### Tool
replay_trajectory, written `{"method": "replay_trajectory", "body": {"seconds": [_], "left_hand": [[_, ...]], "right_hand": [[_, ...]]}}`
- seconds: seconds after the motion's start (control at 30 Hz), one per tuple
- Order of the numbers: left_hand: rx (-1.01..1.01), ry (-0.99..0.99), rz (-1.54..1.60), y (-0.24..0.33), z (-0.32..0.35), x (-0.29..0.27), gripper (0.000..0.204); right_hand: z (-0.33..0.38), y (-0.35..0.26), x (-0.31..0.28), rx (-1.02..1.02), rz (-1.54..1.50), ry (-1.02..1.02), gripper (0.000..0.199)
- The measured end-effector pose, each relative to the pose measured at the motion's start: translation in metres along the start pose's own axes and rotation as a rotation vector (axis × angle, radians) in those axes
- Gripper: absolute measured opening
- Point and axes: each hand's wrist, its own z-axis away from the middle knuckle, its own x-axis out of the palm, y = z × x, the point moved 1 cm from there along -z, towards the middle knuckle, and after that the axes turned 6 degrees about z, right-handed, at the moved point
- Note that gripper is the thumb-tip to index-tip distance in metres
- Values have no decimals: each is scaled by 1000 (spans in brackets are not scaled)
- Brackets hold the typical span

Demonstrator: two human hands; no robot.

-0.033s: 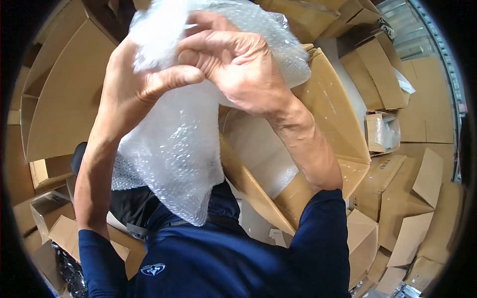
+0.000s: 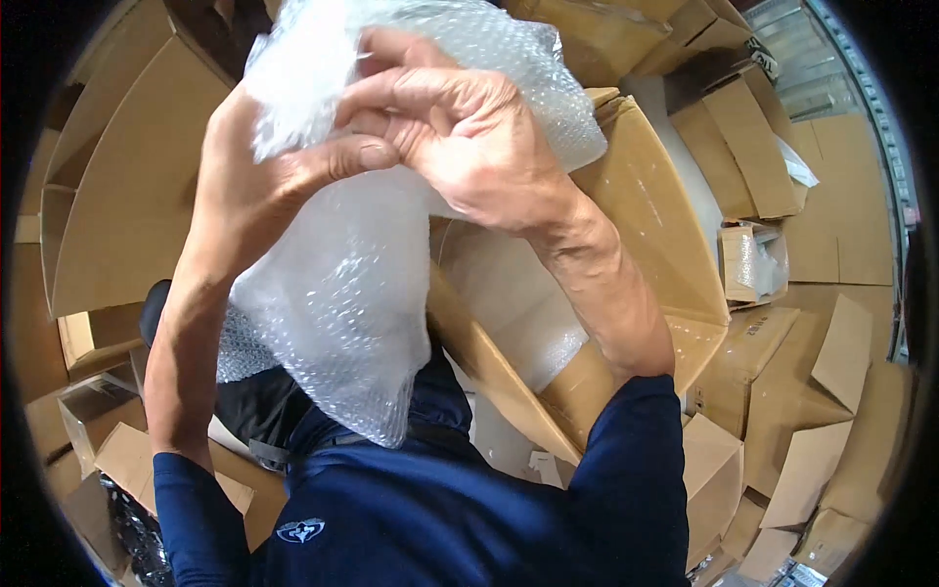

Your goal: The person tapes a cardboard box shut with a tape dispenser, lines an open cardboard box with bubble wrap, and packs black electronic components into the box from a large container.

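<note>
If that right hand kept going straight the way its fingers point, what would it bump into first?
Probably the bunched bubble wrap just beyond the fingertips of the right hand, beside the left hand's thumb; they may already touch, as depth is unclear.

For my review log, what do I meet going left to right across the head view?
Large cardboard panel, left hand, right hand, small box, flat cardboard sheet, grey strip at the edge.

Bright | glare on bubble wrap [image 2: 347,269] | fisheye-bent edges | black corners
</note>
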Motion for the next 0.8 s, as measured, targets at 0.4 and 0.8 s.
{"method": "replay_trajectory", "body": {"seconds": [0.4, 0.8], "left_hand": [[-276, 630, -323, -43, 72, -131, 43], [-92, 509, -298, -45, 79, -127, 32]], "right_hand": [[346, 198, -81, 1653, 971, -208, 128], [345, 83, -246, 809, 575, 1167, 17]]}}
